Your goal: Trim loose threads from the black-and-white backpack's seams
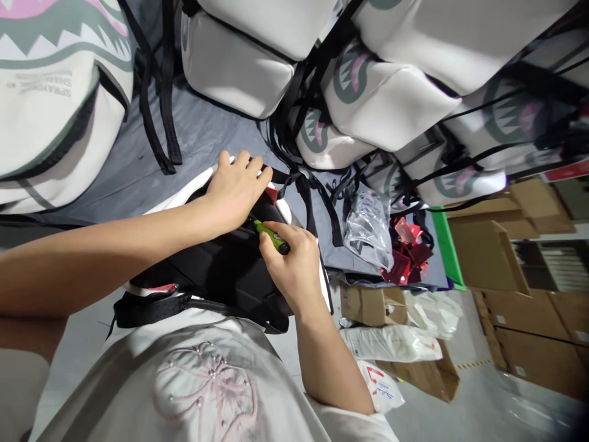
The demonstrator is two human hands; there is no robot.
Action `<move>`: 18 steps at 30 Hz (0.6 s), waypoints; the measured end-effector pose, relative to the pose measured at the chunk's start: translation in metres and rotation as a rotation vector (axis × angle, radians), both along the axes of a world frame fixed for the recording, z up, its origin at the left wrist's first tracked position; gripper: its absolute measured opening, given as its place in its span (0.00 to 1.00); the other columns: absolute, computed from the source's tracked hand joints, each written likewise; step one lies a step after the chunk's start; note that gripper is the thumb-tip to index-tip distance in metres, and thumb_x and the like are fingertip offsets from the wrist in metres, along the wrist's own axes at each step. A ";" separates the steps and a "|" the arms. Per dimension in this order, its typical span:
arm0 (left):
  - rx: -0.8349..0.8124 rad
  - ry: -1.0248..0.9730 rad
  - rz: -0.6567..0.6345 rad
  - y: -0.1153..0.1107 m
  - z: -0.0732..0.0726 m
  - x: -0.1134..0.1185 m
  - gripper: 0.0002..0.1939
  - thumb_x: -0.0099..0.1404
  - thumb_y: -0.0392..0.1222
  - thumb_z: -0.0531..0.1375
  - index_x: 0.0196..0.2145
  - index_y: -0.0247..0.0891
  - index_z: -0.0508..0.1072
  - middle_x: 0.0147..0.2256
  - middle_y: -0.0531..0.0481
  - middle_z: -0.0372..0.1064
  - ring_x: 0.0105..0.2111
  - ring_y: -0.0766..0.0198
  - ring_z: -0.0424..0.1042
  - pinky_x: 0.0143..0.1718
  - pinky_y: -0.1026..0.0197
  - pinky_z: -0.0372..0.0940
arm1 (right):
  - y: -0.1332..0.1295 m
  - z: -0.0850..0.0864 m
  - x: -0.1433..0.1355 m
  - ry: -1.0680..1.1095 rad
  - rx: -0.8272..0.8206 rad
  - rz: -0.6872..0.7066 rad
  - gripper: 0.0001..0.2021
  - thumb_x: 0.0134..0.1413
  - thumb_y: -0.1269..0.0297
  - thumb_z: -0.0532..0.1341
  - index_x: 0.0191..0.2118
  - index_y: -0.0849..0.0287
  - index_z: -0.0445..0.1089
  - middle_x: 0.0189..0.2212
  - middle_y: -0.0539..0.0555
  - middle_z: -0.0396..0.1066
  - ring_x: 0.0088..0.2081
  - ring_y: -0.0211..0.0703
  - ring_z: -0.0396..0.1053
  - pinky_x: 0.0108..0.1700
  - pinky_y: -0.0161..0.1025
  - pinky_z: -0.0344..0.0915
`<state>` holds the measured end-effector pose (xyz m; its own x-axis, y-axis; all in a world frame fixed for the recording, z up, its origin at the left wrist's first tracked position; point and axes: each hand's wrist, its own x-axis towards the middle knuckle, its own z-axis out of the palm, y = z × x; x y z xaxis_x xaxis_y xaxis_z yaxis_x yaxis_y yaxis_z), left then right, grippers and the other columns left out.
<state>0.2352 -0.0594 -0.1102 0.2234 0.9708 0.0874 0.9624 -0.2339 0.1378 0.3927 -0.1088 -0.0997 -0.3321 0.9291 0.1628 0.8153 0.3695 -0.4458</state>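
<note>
A black bag with white edges (216, 264) lies in front of me at the table's near edge. My left hand (237, 187) rests on its upper part, fingers bent over the far edge; whether they pinch the fabric is hard to tell. In my right hand (292, 258) is a small green tool with a black end (271, 237), held between thumb and fingers. Its tip points at the black fabric just below my left hand. A red tag (272, 193) shows beside my left fingers.
White bags with shark-mouth prints (396, 98) are piled at the back and right. A larger one (55, 110) lies at the left. Clear plastic (369, 227) and red pieces (409, 252) sit on the grey table cover (202, 129). Cardboard boxes (534, 331) stand on the floor at right.
</note>
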 end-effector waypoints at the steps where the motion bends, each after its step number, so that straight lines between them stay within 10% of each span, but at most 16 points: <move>1: 0.009 0.006 0.000 0.000 0.000 0.000 0.30 0.68 0.45 0.59 0.65 0.44 0.56 0.60 0.41 0.60 0.60 0.43 0.56 0.57 0.45 0.52 | 0.000 0.000 0.000 -0.014 0.014 -0.009 0.09 0.58 0.66 0.60 0.41 0.55 0.78 0.38 0.54 0.80 0.42 0.52 0.76 0.53 0.51 0.66; 18: 0.056 0.075 -0.025 -0.002 0.007 -0.002 0.28 0.65 0.36 0.60 0.62 0.38 0.60 0.58 0.38 0.64 0.56 0.44 0.61 0.51 0.47 0.57 | 0.003 0.002 0.001 -0.032 -0.001 0.048 0.10 0.59 0.69 0.61 0.44 0.57 0.78 0.38 0.55 0.80 0.41 0.50 0.76 0.51 0.47 0.66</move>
<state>0.2336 -0.0612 -0.1035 0.2551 0.9590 0.1232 0.9634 -0.2630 0.0522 0.3937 -0.1058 -0.0974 -0.3812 0.9122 0.1501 0.8106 0.4079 -0.4202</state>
